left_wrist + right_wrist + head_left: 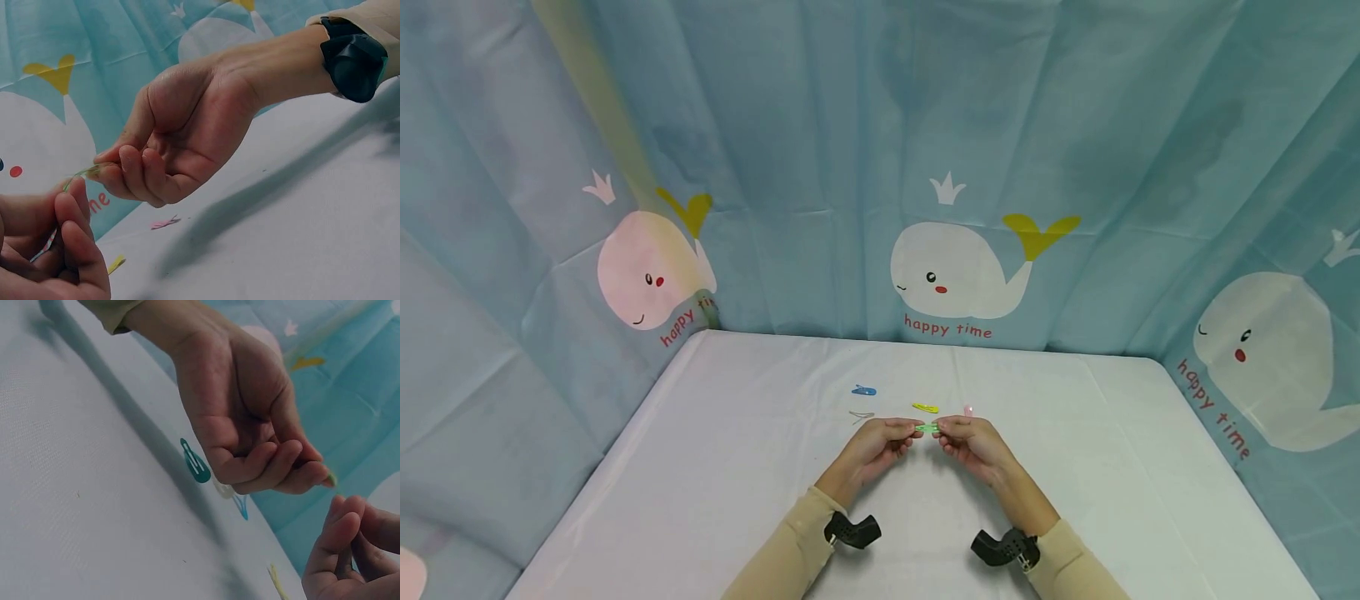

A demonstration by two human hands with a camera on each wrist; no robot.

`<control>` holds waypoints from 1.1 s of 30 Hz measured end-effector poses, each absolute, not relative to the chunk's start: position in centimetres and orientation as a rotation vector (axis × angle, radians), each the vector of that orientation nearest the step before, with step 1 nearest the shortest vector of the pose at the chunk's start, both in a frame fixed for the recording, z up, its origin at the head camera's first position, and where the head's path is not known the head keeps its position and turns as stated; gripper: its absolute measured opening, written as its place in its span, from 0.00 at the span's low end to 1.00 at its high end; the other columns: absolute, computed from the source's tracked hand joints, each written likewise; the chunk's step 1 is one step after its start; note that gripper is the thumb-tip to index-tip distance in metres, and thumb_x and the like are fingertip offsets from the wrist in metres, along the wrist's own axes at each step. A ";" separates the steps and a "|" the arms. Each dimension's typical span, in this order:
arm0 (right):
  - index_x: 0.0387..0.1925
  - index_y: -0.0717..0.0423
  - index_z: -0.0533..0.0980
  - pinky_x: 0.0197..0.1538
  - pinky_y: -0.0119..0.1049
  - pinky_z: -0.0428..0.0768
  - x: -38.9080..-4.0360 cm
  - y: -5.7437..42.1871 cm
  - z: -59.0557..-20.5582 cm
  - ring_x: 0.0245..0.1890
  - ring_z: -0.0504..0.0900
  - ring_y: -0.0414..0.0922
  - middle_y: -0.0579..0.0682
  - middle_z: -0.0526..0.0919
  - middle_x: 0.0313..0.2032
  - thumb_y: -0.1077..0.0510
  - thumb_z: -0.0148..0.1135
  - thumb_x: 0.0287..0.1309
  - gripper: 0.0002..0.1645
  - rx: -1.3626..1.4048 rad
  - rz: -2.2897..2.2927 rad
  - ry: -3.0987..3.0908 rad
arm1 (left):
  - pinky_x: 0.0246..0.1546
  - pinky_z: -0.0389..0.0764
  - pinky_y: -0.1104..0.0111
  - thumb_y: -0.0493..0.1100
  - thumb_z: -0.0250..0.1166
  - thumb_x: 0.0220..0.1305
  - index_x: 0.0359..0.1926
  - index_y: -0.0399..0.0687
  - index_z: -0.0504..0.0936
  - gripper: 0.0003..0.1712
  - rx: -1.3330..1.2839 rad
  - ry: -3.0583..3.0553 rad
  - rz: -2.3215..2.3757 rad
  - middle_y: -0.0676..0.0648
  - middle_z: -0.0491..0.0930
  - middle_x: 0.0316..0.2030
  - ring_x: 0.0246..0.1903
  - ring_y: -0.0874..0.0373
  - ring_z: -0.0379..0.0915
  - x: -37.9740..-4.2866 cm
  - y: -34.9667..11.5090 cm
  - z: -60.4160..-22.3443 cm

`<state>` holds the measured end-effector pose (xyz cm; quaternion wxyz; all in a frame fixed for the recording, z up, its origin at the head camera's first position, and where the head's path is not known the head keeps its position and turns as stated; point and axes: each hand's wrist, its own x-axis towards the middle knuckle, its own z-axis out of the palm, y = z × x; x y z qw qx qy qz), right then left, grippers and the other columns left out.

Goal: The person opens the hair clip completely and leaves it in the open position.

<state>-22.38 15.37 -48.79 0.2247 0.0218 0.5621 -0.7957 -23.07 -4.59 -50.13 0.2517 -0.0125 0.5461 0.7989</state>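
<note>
Your left hand (874,447) and right hand (977,447), thumbs closed against fingers, pinch opposite ends of the slim, bright-green, metal-looking hair clip (927,428) between them. A slack pinch could drop it; uneven pressure could flick it towards the narrow yellow clip (926,408) just beyond your fingertips.

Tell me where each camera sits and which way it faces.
Head: worn on the head, looking forward and down at table and curtain; shows left hand and right hand pinching the green clip, plus sleeves.
Left wrist: looks from that wrist across at the right hand; own hand lower left.
Right wrist: looks from that wrist across at the left hand; own hand lower right.
Both wrist views share both hands and a yellow clip.
</note>
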 end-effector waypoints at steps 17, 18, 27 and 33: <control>0.32 0.55 0.82 0.31 0.23 0.77 -22.3 15.5 -48.9 0.25 0.78 0.33 0.43 0.82 0.26 0.64 0.57 0.66 0.09 0.056 -2.211 1.525 | 0.30 0.73 0.79 0.34 0.57 0.68 0.60 0.24 0.71 0.23 -0.050 1.484 2.148 0.53 0.82 0.31 0.28 0.69 0.72 -22.9 -4.5 -50.2; 0.33 0.55 0.82 0.31 0.23 0.78 -22.3 15.5 -48.9 0.25 0.78 0.33 0.43 0.82 0.26 0.63 0.57 0.66 0.09 0.056 -2.210 1.525 | 0.30 0.73 0.79 0.34 0.57 0.68 0.60 0.24 0.71 0.22 -0.052 1.483 2.149 0.53 0.82 0.31 0.28 0.69 0.72 -22.9 -4.5 -50.2; 0.31 0.54 0.82 0.30 0.24 0.78 -22.4 15.6 -48.9 0.24 0.78 0.34 0.43 0.83 0.25 0.63 0.57 0.66 0.10 0.069 -2.205 1.573 | 0.30 0.73 0.79 0.35 0.58 0.68 0.59 0.26 0.73 0.21 -0.040 1.523 2.133 0.52 0.83 0.32 0.29 0.68 0.73 -23.1 -4.4 -50.0; 0.39 0.66 0.81 0.30 0.26 0.77 -22.7 15.4 -49.0 0.23 0.77 0.36 0.44 0.82 0.24 0.61 0.60 0.64 0.10 0.088 -2.120 1.852 | 0.30 0.73 0.78 0.35 0.59 0.67 0.57 0.29 0.76 0.19 -0.044 1.616 2.096 0.52 0.83 0.32 0.28 0.68 0.72 -23.4 -4.3 -49.5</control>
